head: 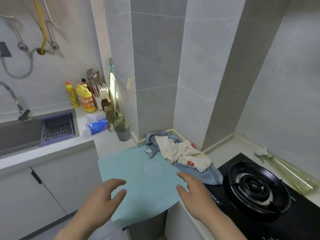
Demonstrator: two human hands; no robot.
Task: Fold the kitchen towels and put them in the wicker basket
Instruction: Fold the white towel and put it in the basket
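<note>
1. Our left hand (pixel 105 193) and right hand (pixel 194 189) hover over the teal mat (pixel 138 170), fingers relaxed, holding nothing.
2. The crumpled kitchen towels (pixel 180 153) lie heaped on the worktop (pixel 110 142) beside the stove (pixel 256 187).

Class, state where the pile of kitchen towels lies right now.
In the head view the pile of kitchen towels lies right of centre, on the far right corner of the light blue mat, beside the black burner.
</note>
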